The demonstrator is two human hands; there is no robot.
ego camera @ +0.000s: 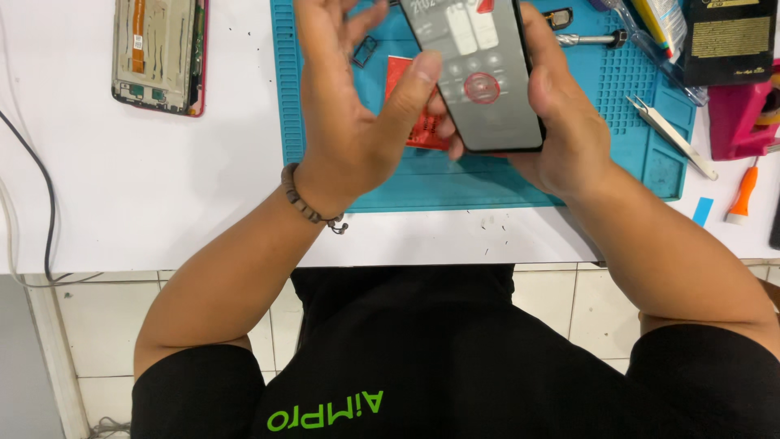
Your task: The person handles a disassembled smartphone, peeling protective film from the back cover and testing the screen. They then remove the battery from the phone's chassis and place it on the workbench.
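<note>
Bench layout

Phone [479,73] in right hand [561,122], above mat [487,175]; left hand [349,106] just left, thumb on screen. Card [406,97] on mat beneath phone. Opened phone frame [160,53] on table [162,187], far left. Tweezers [670,134] on mat's right part; screwdriver [743,195] beyond the mat, right.

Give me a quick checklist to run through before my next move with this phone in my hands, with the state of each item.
1. Phone held securely: ok, the right hand wraps its edge and back.
2. Screen lit: ok, it shows buttons and a red circle.
3. Left hand placed to tap: ok, its thumb touches the screen's left edge.
4. Phone held over the blue mat: ok, not past the table edge.
5. Tweezers within reach: ok, they lie on the mat's right side.
6. Loose parts under the hands: cannot tell, the hands hide much of the red card and that part of the mat.
</note>
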